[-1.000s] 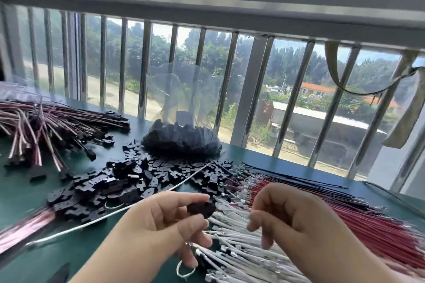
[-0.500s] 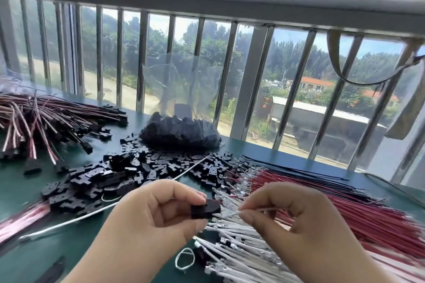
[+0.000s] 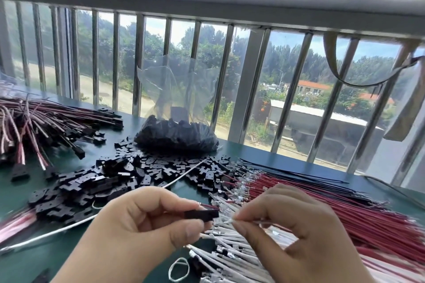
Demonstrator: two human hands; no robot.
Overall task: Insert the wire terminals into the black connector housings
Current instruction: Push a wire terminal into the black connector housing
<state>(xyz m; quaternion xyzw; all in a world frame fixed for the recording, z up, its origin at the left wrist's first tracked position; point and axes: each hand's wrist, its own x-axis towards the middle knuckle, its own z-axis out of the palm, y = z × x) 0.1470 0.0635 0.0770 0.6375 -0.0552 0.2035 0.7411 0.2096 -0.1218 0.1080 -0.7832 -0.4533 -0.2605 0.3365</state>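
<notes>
Nearest the camera, the left hand (image 3: 138, 232) pinches a black connector housing (image 3: 202, 214) between thumb and fingers, while the right hand (image 3: 292, 232) pinches a white wire (image 3: 247, 221) whose tip sits just beside the housing's right end. Under the hands lie white wires (image 3: 230, 257) and red wires (image 3: 322, 202) on the green table (image 3: 30, 262). Beyond them loose black housings (image 3: 119, 177) are scattered, with a clear bag of housings (image 3: 177, 135) by the window bars (image 3: 248, 89).

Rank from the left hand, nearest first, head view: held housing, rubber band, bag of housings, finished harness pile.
1. Held housing: pinched in the left hand.
2. Rubber band: just below-right.
3. Bag of housings: far centre, by the window.
4. Finished harness pile: far left.
</notes>
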